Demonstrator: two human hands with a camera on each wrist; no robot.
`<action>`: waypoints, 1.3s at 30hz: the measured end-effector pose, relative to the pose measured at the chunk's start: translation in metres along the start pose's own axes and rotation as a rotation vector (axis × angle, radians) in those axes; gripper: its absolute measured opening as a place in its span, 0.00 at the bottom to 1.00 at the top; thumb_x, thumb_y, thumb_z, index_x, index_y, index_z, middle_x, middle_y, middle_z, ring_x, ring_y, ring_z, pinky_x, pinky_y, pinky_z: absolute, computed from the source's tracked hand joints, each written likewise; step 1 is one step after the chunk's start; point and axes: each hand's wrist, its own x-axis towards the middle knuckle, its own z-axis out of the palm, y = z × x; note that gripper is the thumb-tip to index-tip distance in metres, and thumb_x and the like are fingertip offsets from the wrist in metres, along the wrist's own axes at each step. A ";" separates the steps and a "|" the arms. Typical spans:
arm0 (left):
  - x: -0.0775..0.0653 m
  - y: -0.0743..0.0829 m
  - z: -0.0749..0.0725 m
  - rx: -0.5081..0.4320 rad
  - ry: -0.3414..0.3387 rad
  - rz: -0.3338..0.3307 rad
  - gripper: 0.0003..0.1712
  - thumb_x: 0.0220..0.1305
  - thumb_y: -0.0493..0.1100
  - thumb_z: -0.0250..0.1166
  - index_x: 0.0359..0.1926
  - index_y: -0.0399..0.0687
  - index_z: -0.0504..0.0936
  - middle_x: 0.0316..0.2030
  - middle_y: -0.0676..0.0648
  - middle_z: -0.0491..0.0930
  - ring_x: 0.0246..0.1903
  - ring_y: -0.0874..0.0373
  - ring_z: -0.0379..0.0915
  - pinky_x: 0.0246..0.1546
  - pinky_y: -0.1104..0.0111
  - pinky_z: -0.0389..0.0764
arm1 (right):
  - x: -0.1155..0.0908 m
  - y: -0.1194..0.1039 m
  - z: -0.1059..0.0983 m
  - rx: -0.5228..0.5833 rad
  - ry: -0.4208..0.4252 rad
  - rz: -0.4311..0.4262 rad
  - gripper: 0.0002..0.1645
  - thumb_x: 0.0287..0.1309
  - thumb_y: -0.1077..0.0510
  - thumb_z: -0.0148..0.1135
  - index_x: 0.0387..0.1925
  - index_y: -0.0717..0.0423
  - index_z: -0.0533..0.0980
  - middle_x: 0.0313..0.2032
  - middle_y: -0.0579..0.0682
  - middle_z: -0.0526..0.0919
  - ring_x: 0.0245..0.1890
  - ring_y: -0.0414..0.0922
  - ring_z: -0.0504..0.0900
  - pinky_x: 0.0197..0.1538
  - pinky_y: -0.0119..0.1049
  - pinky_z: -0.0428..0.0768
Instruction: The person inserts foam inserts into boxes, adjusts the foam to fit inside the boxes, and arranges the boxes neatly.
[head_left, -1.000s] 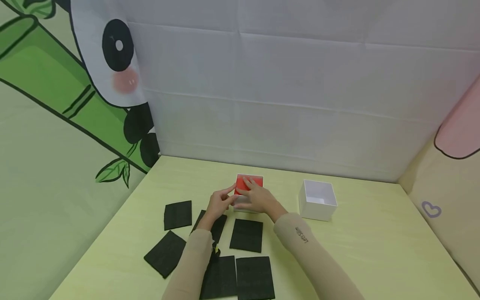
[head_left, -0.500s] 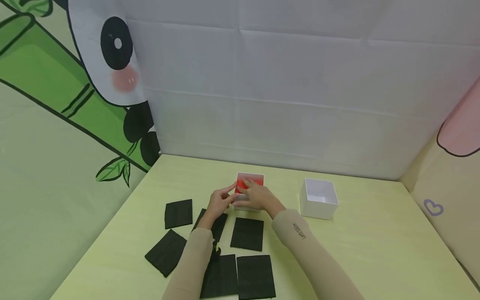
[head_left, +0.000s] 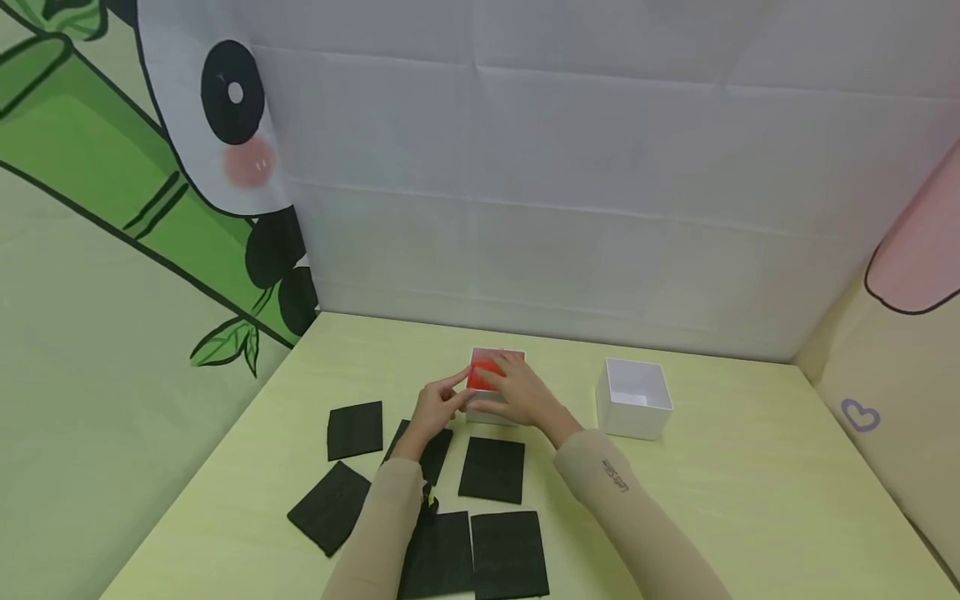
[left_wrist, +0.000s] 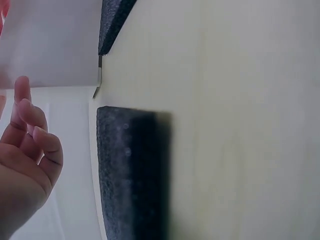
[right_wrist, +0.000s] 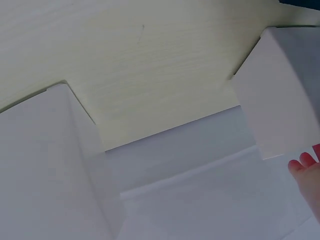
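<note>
A white box (head_left: pixel 489 418) stands near the back of the table, with a bright red piece (head_left: pixel 476 382) inside it. My left hand (head_left: pixel 432 410) holds the box's left front corner with index finger and thumb. In the left wrist view its other fingers (left_wrist: pixel 34 114) curl loosely beside the white box wall (left_wrist: pixel 55 42). My right hand (head_left: pixel 527 396) reaches in from the right, fingers spread and fairly straight over the red piece, thumb low by the front wall. Its fingertips (right_wrist: pixel 306 159) show at the box's rim in the right wrist view.
A second white box (head_left: pixel 636 410), open at the top, stands to the right. Several black, foam-like squares lie in front, one below the box (head_left: pixel 492 470), one at the left (head_left: pixel 355 431). A white cloth wall (head_left: pixel 480 208) rises behind the table.
My right hand's fingers shift slightly toward the back right over the red piece, and the right forearm moves a little right. The left hand stays at the box corner.
</note>
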 end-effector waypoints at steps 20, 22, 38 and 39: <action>-0.006 0.011 -0.002 0.147 0.173 0.238 0.21 0.55 0.43 0.65 0.50 0.43 0.78 0.26 0.49 0.76 0.22 0.58 0.66 0.21 0.69 0.67 | -0.029 0.007 -0.015 0.184 0.110 0.214 0.35 0.52 0.42 0.58 0.58 0.56 0.68 0.59 0.60 0.64 0.62 0.56 0.55 0.56 0.55 0.58; -0.007 0.015 -0.002 0.158 0.199 0.260 0.19 0.55 0.43 0.65 0.48 0.42 0.80 0.27 0.48 0.76 0.24 0.57 0.67 0.22 0.69 0.67 | -0.033 0.008 -0.017 0.197 0.130 0.219 0.35 0.52 0.43 0.59 0.58 0.57 0.68 0.59 0.59 0.65 0.62 0.56 0.55 0.56 0.55 0.58; -0.030 0.050 0.013 0.102 0.119 0.321 0.17 0.55 0.41 0.64 0.46 0.37 0.80 0.34 0.46 0.78 0.33 0.57 0.71 0.28 0.67 0.69 | -0.071 0.015 -0.035 0.255 0.288 0.181 0.33 0.50 0.51 0.64 0.57 0.61 0.68 0.56 0.60 0.68 0.60 0.55 0.58 0.55 0.52 0.62; -0.032 0.051 0.015 0.101 0.109 0.320 0.17 0.56 0.41 0.64 0.46 0.37 0.80 0.33 0.47 0.78 0.33 0.57 0.70 0.28 0.68 0.69 | -0.073 0.015 -0.037 0.258 0.293 0.186 0.33 0.50 0.51 0.64 0.57 0.61 0.68 0.56 0.60 0.68 0.60 0.55 0.58 0.55 0.52 0.61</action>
